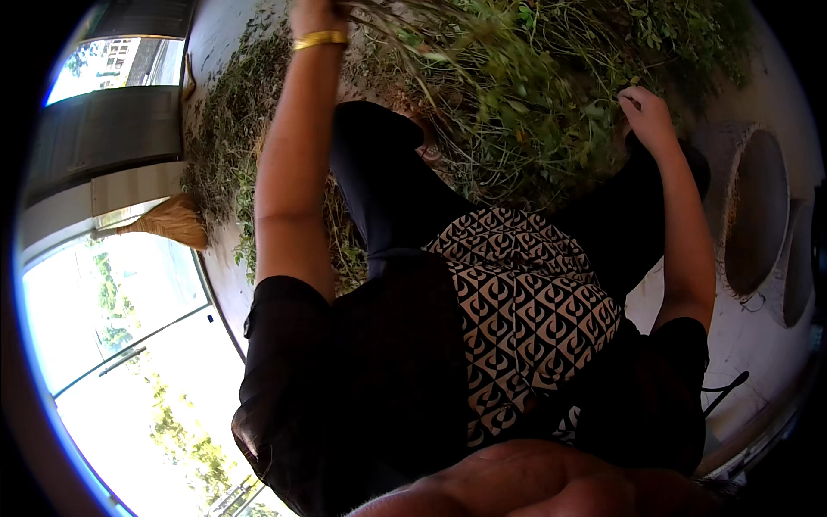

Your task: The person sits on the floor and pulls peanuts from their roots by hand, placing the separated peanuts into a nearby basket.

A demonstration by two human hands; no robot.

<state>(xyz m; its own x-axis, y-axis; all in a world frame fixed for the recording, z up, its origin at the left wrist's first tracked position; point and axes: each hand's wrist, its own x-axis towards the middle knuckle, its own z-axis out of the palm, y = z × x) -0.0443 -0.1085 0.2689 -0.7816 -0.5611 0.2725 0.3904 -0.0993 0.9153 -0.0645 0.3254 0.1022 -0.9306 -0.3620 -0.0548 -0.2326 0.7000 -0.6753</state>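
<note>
My left hand [318,16], partly cut off by the top edge, grips the stems of a bunch of leafy plants [446,58]; a gold-coloured bracelet circles that wrist. The bunch trails to the right and is blurred. My right hand [649,116] has its fingers curled at the right side of a large heap of green plants [530,142]. Whether a stem lies between those fingers is too small to tell. The heap spreads on the floor between and beyond my bent, dark-trousered legs [400,187].
Darker, wilted plants [226,123] lie along the left. A straw broom [171,221] is by the wall near a bright glass door [129,349]. Two round, deep containers [756,213] rest on their sides at the right, with a dark cord or strap [727,391] below them.
</note>
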